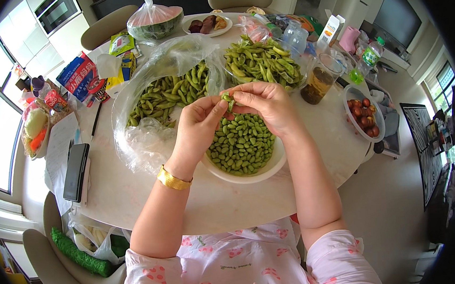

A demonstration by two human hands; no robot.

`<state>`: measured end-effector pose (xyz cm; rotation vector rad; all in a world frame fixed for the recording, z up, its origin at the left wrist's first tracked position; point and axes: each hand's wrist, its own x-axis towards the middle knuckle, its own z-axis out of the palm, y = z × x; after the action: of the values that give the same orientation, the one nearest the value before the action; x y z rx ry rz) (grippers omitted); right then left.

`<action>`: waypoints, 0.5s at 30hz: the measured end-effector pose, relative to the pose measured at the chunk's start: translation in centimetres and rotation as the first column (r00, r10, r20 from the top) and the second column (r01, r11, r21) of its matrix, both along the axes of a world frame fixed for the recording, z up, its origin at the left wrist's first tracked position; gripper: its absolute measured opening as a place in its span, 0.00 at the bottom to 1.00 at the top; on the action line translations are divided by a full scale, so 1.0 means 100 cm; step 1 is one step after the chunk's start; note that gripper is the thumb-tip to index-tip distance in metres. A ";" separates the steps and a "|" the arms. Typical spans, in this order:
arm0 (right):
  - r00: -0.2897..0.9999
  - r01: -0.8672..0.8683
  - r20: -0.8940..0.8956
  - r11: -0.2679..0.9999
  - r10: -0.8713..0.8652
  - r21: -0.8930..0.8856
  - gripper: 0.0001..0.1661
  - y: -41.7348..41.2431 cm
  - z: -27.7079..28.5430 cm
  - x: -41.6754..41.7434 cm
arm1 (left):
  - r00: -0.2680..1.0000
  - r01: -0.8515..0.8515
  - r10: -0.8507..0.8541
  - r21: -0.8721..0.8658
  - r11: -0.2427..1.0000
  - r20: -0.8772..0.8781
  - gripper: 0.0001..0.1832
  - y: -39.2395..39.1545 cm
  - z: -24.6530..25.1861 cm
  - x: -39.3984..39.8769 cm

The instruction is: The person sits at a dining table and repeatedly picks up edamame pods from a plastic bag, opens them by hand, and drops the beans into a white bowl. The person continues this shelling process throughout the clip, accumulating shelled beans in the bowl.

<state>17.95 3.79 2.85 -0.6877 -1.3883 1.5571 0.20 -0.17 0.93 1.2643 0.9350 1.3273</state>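
Observation:
Between the fingertips of both hands is a green edamame pod point(229, 101), held above the far rim of a white bowl. My left hand point(200, 122), with a gold cuff on its wrist, pinches the pod from one side. From the other side my right hand point(266, 105) grips it. Shelled green soybeans point(243, 144) fill much of the white bowl point(249, 179) below. Behind my left hand, a clear plastic bag point(139, 143) lies open with whole pods point(167, 92) in it. A heap of pods point(263, 63) sits beyond my right hand.
A glass jug point(321, 80) of brown liquid and a bowl of small red-brown fruits point(364, 117) stand to the right. A smartphone point(76, 172), papers point(58, 155) and a black pen point(96, 119) lie left. At the back are a wrapped watermelon half point(156, 21) and a plate point(219, 32).

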 end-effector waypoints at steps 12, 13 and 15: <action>0.944 0.095 0.215 0.832 -0.249 0.547 0.11 -0.004 0.003 -0.003 | 0.989 -0.072 0.080 0.067 0.995 -0.122 0.10 0.003 -0.005 0.000; 0.928 0.077 0.227 0.749 -0.295 0.658 0.12 -0.004 0.003 -0.002 | 0.981 -0.097 0.110 0.090 0.991 -0.159 0.10 0.004 -0.007 0.000; 0.912 0.050 0.256 0.707 -0.321 0.706 0.12 -0.002 0.002 -0.003 | 0.966 -0.130 0.153 0.121 0.984 -0.206 0.10 0.003 -0.009 0.000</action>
<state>17.69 3.56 3.09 -0.6297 -1.9481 0.6503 0.22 0.16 0.04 1.4675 1.1361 1.3858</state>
